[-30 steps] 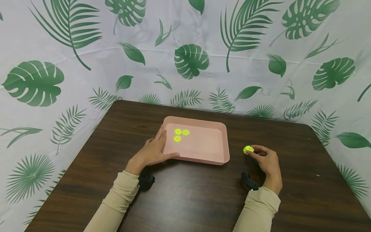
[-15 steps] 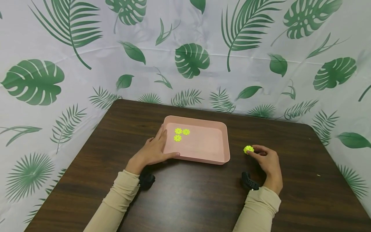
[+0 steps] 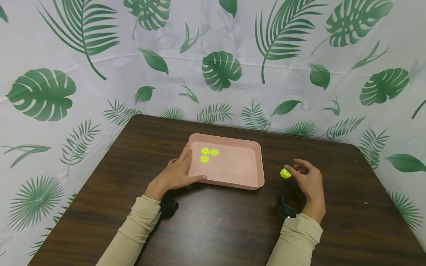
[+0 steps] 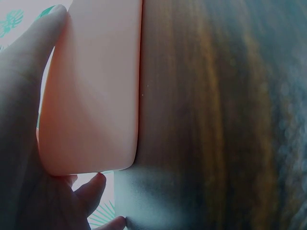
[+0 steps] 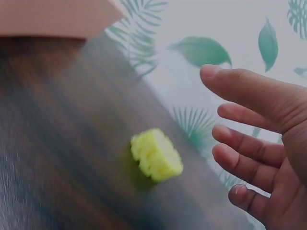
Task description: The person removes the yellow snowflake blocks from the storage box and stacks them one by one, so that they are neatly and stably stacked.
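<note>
Three yellow flower-shaped discs point(image 3: 204, 159) lay in the pink tray point(image 3: 234, 164), right of the left hand point(image 3: 174, 173), whose extended fingers and thumb braced its near corner. Tabletop point(image 3: 352, 221) stretched from the right hand point(image 3: 307, 181) rightward to its edge. That hand was loosely spread; its wrist view showed a gap, unclear from the head, between thumb and yellow stack point(image 5: 157, 155) just left

My left hand point(image 3: 175, 173) rests against the near-left corner of a shallow, pink rectangular tray point(image 3: 233, 168) holding three flat, yellow-green flower-shaped discs point(image 3: 204, 159). My right hand point(image 3: 308, 181) is just beside a thicker, yellow-green scalloped piece point(image 3: 284, 173), right of the tray.
</note>
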A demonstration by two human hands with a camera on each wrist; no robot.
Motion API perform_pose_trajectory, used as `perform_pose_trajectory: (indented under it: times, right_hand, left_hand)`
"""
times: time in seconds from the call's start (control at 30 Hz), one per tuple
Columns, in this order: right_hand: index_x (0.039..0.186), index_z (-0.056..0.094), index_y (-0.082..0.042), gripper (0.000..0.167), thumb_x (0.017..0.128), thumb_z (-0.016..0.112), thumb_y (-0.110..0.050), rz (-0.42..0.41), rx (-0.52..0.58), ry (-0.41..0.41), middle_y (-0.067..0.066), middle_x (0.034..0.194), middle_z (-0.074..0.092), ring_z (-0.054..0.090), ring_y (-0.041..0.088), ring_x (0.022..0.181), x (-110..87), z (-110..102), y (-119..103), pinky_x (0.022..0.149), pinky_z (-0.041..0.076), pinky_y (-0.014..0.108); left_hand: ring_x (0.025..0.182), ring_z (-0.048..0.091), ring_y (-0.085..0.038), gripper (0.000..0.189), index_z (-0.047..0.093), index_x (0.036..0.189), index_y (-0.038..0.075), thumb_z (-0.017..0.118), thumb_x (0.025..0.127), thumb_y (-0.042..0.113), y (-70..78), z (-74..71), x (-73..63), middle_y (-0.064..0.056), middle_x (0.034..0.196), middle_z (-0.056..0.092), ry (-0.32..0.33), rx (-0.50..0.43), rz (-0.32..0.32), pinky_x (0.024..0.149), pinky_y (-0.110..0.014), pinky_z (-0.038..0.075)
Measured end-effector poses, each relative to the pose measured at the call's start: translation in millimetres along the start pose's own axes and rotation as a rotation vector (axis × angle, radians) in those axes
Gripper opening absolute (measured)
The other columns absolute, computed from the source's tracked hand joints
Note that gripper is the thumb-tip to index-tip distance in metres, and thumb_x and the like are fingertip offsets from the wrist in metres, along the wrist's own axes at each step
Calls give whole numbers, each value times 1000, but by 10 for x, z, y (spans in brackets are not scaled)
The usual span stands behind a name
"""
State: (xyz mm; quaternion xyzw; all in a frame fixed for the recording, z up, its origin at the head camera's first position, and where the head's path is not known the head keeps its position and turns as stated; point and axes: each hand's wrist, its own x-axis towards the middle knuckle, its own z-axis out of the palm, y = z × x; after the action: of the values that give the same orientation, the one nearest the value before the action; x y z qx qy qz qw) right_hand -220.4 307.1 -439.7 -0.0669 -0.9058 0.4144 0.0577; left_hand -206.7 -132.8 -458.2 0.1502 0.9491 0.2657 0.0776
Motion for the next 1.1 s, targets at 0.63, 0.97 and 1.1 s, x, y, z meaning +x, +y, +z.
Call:
perform_pose_trajectory:
  times: [0.63, 0.97, 1.1]
  right_hand:
    - [135, 66, -4, 51, 97, 75, -36, -242, 21, 38, 20, 117, 66, 57, 24, 96, 93, 352, -694, 81, 45, 30]
    - [134, 66, 0, 47, 97, 76, -27, -317, 37, -8, 22, 115, 65, 60, 31, 96, 146, 619, -938, 87, 49, 45]
    - [135, 65, -1, 51, 96, 76, -31, -337, 58, -27, 20, 115, 64, 59, 30, 97, 177, 713, -1002, 86, 49, 45]
  left_hand:
    - [152, 31, -38, 120, 8, 163, -4, 61, 89, 73, -24, 8, -8, -17, 172, -11, 11, -20, 7, 116, -66, 24]
    - [151, 32, -37, 121, 8, 164, -2, 60, 87, 76, -33, 14, -9, -15, 173, -11, 12, -9, 2, 116, -66, 25]
    - [153, 30, -35, 122, 6, 165, 0, 60, 87, 77, -39, 7, -3, -12, 173, -13, 4, -10, -9, 117, -64, 23]
